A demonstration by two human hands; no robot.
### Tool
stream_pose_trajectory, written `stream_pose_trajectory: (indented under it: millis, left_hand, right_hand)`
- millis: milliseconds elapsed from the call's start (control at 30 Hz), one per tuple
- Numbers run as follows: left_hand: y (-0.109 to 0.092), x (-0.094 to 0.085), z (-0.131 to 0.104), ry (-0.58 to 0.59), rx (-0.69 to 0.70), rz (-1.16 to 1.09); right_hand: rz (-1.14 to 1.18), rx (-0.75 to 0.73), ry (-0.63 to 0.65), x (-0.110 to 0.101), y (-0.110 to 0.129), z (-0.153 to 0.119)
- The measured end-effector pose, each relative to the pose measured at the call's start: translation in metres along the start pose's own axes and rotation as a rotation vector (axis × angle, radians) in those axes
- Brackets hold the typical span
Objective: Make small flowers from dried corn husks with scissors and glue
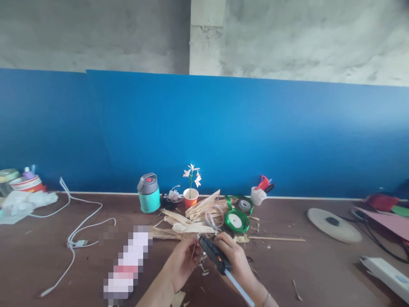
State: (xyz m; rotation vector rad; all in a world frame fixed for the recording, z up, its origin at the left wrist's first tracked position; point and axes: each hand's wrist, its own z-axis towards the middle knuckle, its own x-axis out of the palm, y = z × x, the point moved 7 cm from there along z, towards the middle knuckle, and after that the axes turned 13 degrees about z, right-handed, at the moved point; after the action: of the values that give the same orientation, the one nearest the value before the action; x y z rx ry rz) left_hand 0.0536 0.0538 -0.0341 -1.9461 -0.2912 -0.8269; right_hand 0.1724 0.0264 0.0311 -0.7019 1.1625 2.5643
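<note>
My right hand (pixel 235 258) is wrapped round a black hot glue gun (pixel 214 255), and a long translucent glue stick (pixel 239 286) juts from its rear. The gun's nozzle points away from me, close by the fingertips of my left hand (pixel 182 263). Those fingers are pinched on a thin stem-like piece (pixel 193 250), whose far end I cannot make out. Just beyond both hands lies a heap of dried corn husks (pixel 188 226), with a roll of green ribbon (pixel 237 221) at its right side.
A paper cup (pixel 191 198) holding a stem of pale flowers (pixel 192 174) stands behind the husks, beside a turquoise jar (pixel 149 198). White cables (pixel 73 232) lie at left. A round lid (pixel 334 225) and a white power strip (pixel 388 276) are at right. A blue partition (pixel 223 136) closes the back.
</note>
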Motion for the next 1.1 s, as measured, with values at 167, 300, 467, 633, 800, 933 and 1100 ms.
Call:
stream_pose_trajectory:
  millis: [167, 300, 467, 633, 800, 933, 1100]
  left_hand:
    - [0.002, -0.005, 0.003, -0.024, 0.004, -0.004]
    - [0.007, -0.012, 0.006, -0.047, -0.019, -0.005]
    - [0.006, -0.013, 0.006, -0.048, -0.014, -0.009]
    - [0.004, -0.009, 0.005, -0.021, -0.017, -0.028]
    - [0.002, -0.008, 0.003, -0.051, -0.016, -0.016]
    - [-0.002, -0.010, 0.002, -0.093, 0.055, 0.052]
    - [-0.016, -0.012, -0.002, -0.141, 0.252, 0.225]
  right_hand:
    - [-0.058, -0.002, 0.043, 0.000, 0.004, 0.000]
    - [-0.127, -0.017, 0.076, 0.002, 0.003, -0.003]
    - [-0.153, -0.045, 0.097, 0.002, 0.004, -0.003]
    - [-0.142, -0.046, 0.070, -0.001, 0.005, -0.003]
    - [-0.105, -0.033, 0.061, -0.001, 0.005, -0.003]
    - [-0.060, -0.026, 0.030, -0.001, 0.001, -0.004]
    - [-0.027, -0.006, -0.009, -0.002, -0.004, -0.006]
